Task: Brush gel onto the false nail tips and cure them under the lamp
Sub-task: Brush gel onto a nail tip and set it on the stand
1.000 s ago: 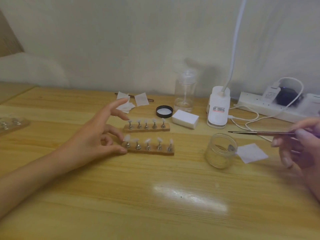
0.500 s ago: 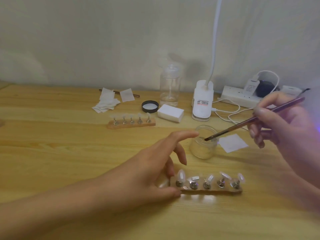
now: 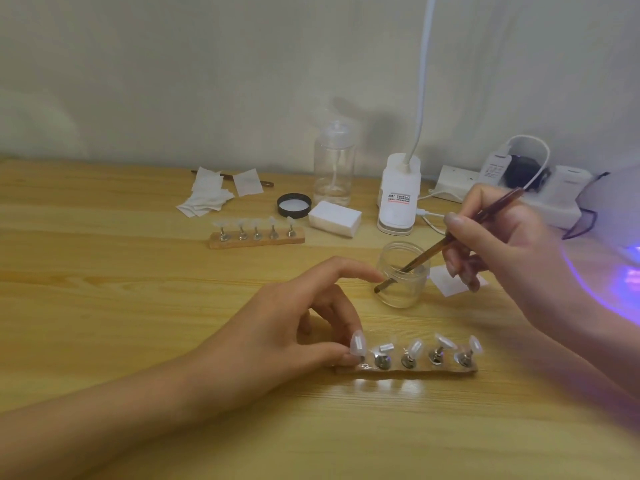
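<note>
Now our right hand point(image 3: 502, 251) has tipped the brush point(image 3: 450, 237) down, so its bristles sit inside the open jar point(image 3: 403, 292) and not at the rim, where they were half a second back. Thumb and fingers pinch the handle. Our left hand point(image 3: 277, 327) pinches the left end of the near holder point(image 3: 415, 371) between thumb and a curled finger, with the index finger stretched straight toward the jar. That holder has stopped sliding. Its five false nail tips point(image 3: 356, 342) run rightward from the thumb. We judge we are loading gel. No tip looks brushed yet, and curing under the purple glow point(image 3: 630, 275) beyond our right knuckles comes later.
</note>
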### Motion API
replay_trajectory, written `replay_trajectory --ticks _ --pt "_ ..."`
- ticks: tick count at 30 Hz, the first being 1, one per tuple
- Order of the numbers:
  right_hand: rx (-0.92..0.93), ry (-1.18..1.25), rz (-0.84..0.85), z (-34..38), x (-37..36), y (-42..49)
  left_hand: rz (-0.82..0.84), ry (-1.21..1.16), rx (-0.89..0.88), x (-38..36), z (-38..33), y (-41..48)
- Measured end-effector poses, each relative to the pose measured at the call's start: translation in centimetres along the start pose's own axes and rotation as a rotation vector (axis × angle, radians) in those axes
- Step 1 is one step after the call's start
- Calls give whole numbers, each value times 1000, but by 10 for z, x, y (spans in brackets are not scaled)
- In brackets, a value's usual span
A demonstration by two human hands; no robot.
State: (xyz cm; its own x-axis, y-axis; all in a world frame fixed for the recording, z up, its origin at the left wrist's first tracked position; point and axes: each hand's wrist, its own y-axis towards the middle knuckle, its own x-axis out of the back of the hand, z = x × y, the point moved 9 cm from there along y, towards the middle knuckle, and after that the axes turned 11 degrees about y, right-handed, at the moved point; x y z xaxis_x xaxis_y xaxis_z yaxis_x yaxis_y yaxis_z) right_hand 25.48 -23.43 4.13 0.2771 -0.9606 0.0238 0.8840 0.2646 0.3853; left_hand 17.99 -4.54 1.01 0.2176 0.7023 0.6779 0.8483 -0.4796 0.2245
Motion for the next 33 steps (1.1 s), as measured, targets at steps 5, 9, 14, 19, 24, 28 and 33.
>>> replay_trajectory --ticks 5,9,14,19,24,28,33 --pt "-55 85 -83 -4 11 1 -40 179 -104 1 -16 -5" --pt "-82 197 -185 -8 30 0 -168 90 -186 20 -30 0" --pt "-87 310 -282 -22 40 -14 -292 -105 -109 44 -21 36" --pt "-61 335 -277 -23 41 -17 -386 -50 -144 37 -18 54" --pt "-72 371 -294 -25 42 -16 -342 -106 -118 27 4 55" --pt "-78 384 -315 -25 41 -17 -347 -122 -112 27 9 54" --pt "-83 389 -338 -25 43 -18 -383 -228 -84 29 19 54"
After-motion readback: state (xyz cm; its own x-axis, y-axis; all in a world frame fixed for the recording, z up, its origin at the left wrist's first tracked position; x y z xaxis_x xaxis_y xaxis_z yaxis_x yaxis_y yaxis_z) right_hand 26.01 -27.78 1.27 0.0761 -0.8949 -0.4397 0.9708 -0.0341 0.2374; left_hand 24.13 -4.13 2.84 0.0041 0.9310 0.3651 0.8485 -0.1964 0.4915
